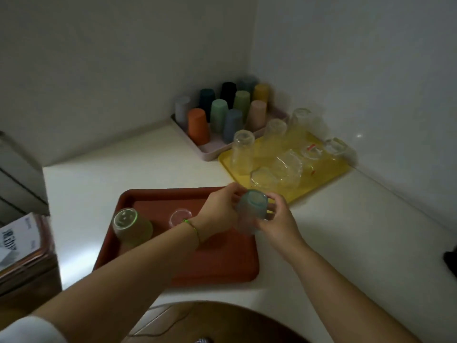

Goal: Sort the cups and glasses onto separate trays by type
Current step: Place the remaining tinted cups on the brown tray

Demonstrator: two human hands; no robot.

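An upside-down blue-tinted glass (pixel 251 210) hangs above the far right corner of the red tray (pixel 222 266). My left hand (pixel 220 209) grips its left side and my right hand (pixel 274 219) grips its right side. On the red tray stand a green-tinted glass (pixel 131 225) and a small clear glass (pixel 180 217), both upside down. Behind it, the yellow tray (pixel 331 169) carries several clear glasses and glass bowls. The pink tray (pixel 212 151) in the corner holds several coloured plastic cups upside down.
Everything sits on a white counter (pixel 346 231) in a corner between two walls. A stack of papers and trays (pixel 22 246) lies at the left edge. A dark object (pixel 450 259) shows at the right edge. A round wooden surface (pixel 222 323) is below the counter.
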